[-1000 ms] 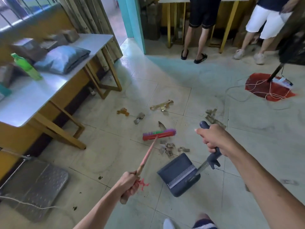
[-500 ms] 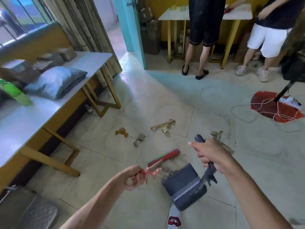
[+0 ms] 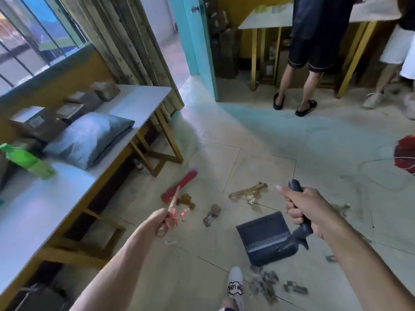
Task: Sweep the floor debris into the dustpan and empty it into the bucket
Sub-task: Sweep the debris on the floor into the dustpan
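Your left hand point(image 3: 165, 223) is curled tight around the end of the broom point(image 3: 179, 186) handle, red string trailing from your grip, and the red broom head sits out ahead of that hand, angled up and to the right. Your right hand point(image 3: 307, 209) is wrapped in a fist on the dark dustpan point(image 3: 265, 237) handle, thumb stretched forward along the top; the pan hangs just below and left of that fist, tilted, its mouth toward the far side. Between your two hands, a grey scrap point(image 3: 212, 214) lies on the tiles, and just beside the broom head there's a brownish piece point(image 3: 185, 199). A little beyond your right thumb, a long yellowish wrapper point(image 3: 249, 193) stretches across a tile joint. Under the dustpan, close to your white shoe point(image 3: 235, 286), a blurred heap of grey debris point(image 3: 266, 286) lies on the floor. Well off past your left hand stands the table point(image 3: 139, 102) with a grey pillow point(image 3: 89, 136) and green bottle point(image 3: 29, 161).
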`<state>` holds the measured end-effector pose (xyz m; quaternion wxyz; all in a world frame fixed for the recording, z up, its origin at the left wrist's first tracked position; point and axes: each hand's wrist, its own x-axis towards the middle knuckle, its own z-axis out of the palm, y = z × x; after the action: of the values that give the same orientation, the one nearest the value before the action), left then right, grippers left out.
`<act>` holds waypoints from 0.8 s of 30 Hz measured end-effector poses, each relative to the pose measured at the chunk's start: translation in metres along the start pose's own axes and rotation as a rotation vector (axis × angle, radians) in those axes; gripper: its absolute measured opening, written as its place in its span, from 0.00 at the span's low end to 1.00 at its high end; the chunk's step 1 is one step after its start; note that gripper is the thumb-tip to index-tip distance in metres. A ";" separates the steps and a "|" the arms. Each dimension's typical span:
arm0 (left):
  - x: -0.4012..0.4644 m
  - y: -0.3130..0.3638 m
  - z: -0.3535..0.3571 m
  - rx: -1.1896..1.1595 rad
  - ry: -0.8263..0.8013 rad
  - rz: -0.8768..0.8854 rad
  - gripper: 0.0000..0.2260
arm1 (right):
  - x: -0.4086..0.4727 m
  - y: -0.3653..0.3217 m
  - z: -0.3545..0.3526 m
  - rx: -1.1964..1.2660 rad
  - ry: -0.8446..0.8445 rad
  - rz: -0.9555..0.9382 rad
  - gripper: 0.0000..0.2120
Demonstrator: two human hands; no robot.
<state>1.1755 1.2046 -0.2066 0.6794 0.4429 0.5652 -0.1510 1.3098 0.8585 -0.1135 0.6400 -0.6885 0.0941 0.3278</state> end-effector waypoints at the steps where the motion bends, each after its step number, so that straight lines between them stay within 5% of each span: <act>1: 0.013 0.017 -0.002 0.014 0.004 0.009 0.18 | 0.012 -0.006 0.008 -0.008 0.023 -0.011 0.17; 5: 0.059 0.049 -0.003 0.099 0.057 -0.019 0.16 | 0.058 -0.020 0.045 0.000 0.114 -0.039 0.18; 11: 0.061 0.036 0.014 0.079 -0.181 -0.245 0.13 | 0.104 -0.037 0.076 -0.167 0.271 -0.062 0.18; 14: 0.045 0.070 -0.017 -0.008 -0.167 -0.320 0.08 | 0.112 -0.048 0.066 -0.217 0.307 -0.070 0.18; 24: 0.065 0.049 0.060 0.485 -0.077 -0.146 0.17 | 0.096 -0.054 0.006 -0.271 0.366 -0.056 0.20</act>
<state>1.2688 1.2049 -0.2458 0.5618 0.5446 0.5166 -0.3478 1.4112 0.9008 -0.1237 0.5229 -0.8185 0.1444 0.1892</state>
